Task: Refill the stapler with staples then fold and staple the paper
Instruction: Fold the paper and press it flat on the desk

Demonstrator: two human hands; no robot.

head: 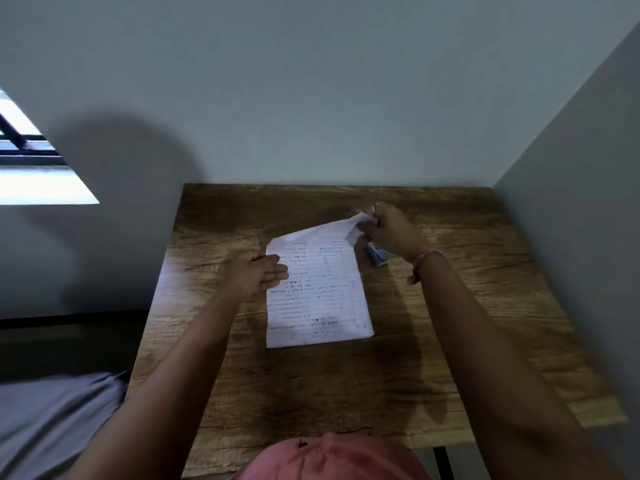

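We pinch the far right corner of the lined paper [317,292] with our right hand [388,233], lifting it off the wooden table [346,386]; our curled left hand [258,271] presses its left edge; the blue stapler [377,256] lies just beside it.

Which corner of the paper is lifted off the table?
The far right corner of the paper, pinched by the right hand. The near corners lie flat on the table; the left hand presses the left edge.

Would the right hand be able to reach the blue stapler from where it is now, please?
Probably yes: the right hand sits just above the stapler, but it is pinching the paper corner and must release it first.
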